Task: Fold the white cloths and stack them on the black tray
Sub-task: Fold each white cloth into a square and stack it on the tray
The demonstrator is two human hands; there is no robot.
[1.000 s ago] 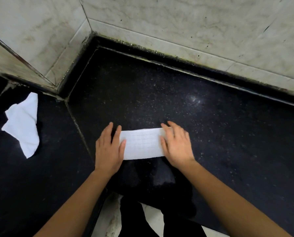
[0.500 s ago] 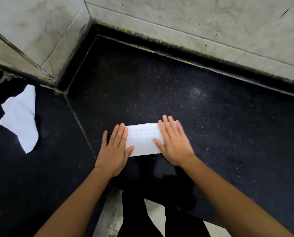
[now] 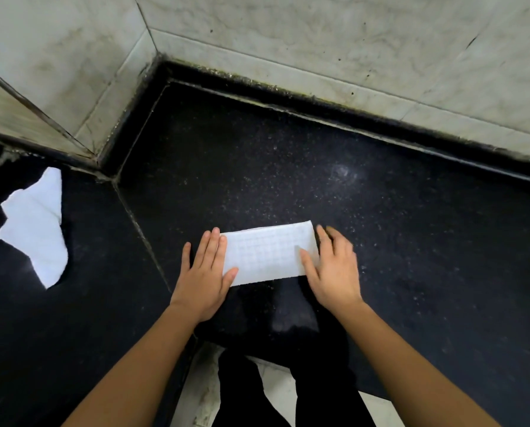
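Observation:
A white cloth, folded into a long rectangle with a faint grid texture, lies flat on the black speckled counter. My left hand lies flat with straight fingers on its left end. My right hand is at its right end, fingers straight and slightly blurred, thumb on the cloth. A second white cloth, crumpled and unfolded, lies far left on the counter. No black tray is in view.
Pale marble walls meet in a corner behind the counter. A seam runs between two counter slabs left of the folded cloth. The counter's front edge is below my hands, with dark trouser legs and light floor beneath.
My right hand slid rightward along the cloth to its right end, uncovering more of it. My left hand stayed on the left end. The view shifted slightly.

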